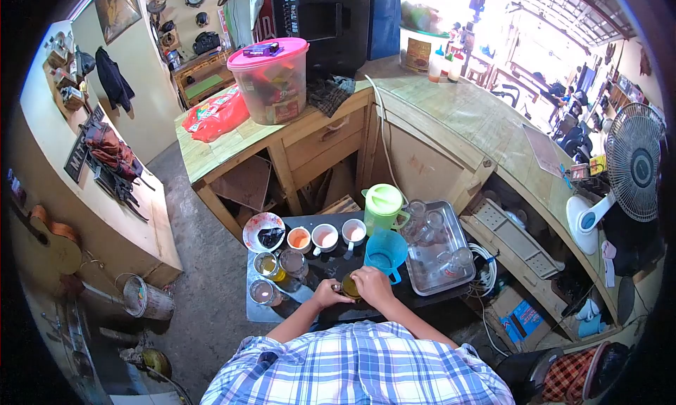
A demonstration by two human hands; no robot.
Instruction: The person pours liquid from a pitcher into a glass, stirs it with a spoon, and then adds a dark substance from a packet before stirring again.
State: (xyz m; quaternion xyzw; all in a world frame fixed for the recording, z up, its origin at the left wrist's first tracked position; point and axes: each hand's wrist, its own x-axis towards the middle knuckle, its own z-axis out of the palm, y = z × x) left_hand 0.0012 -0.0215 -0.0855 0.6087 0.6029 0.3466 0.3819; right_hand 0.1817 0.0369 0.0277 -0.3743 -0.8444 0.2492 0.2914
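Gripping glass (350,287), both hands (labels unreadable).

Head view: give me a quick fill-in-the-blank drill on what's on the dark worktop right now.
1. Both hands, left hand and right hand, close around a small glass of ____-coloured liquid.
2. The jug behind the blue pitcher is light ____.
3. The empty glasses lie in a metal ____ to the right of the pitchers.
4. The big tub on the wooden desk has a ____ lid.

Missing words: amber; green; tray; pink
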